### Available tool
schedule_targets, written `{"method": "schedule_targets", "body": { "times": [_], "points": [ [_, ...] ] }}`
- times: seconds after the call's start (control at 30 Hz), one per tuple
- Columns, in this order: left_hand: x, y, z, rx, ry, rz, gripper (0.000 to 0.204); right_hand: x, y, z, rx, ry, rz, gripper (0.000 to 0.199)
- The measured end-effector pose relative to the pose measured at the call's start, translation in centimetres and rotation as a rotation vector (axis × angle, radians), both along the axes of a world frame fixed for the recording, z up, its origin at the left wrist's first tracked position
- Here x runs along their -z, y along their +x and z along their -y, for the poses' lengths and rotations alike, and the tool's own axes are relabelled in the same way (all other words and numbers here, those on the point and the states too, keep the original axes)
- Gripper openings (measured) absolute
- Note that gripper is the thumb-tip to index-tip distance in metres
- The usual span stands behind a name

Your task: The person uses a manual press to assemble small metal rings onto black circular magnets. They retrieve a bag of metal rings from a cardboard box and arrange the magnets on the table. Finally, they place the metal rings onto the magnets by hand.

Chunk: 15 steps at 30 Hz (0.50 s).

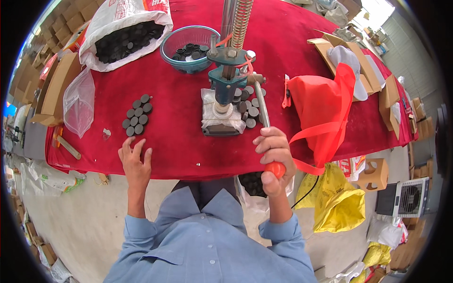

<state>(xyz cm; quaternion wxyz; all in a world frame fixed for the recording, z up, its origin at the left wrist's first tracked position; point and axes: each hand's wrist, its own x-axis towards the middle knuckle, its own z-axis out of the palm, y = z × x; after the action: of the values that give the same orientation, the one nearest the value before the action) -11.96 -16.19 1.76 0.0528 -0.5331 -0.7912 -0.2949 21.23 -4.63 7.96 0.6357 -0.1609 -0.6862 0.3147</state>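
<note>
My right hand [275,160] is closed round the red ball knob [275,169] at the end of a metal lever [262,106]. That lever belongs to a green hand press [222,87] with a tall spring, whose ram sits low on a plastic-wrapped base [222,120]. My left hand [135,160] rests at the table's near edge, fingers apart, holding nothing. Just beyond its fingertips lies a cluster of black round caps [137,114]. More black caps [252,112] are heaped beside the press on its right, partly hidden by the lever.
A blue plastic basket [172,56] and a white sack [89,54], both holding black caps, stand at the back left. Right of the press lie a red cutter knife [286,94], a red bag [316,108] and a cardboard box with a grey cap [344,61]. A hammer [69,147] lies far left.
</note>
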Motion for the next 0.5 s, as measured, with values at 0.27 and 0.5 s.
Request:
{"method": "schedule_targets", "body": {
  "times": [0.27, 0.5],
  "points": [
    [2.6, -3.7, 3.6, 0.091, 0.067, 0.183, 0.041, -3.5, 0.4, -1.1, -0.046, -0.013, 0.076, 0.027],
    [-0.9, 3.5, -5.4, 0.297, 0.175, 0.355, 0.046, -8.5, -0.1, -3.1, -0.049, -0.07, 0.06, 0.024]
  ]
}}
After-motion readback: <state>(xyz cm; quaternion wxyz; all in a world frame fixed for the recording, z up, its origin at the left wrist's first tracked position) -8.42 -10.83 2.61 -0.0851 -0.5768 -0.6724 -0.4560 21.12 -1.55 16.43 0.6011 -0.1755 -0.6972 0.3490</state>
